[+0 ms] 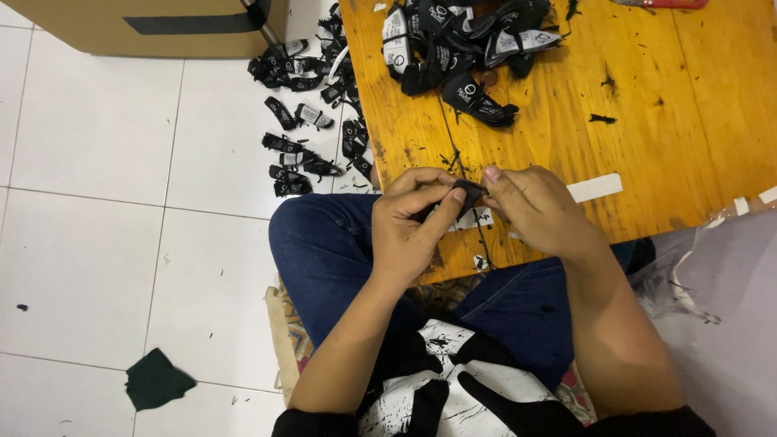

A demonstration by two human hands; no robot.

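Seemingly midway, both hands, left (409,222) and right (538,210), pinch one black label (467,194) closed-fingered over the near edge of the bench (647,137), while a pile (465,48) waits at its far side and more labels (312,121) lie on the floor left of it.

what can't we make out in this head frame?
- Small black label, head view: mostly covered by left hand and right hand; shape and grip unclear.
- Red tool: cut off by top edge.
- Cardboard box: cut off by top edge.
- Label pile: print too small.
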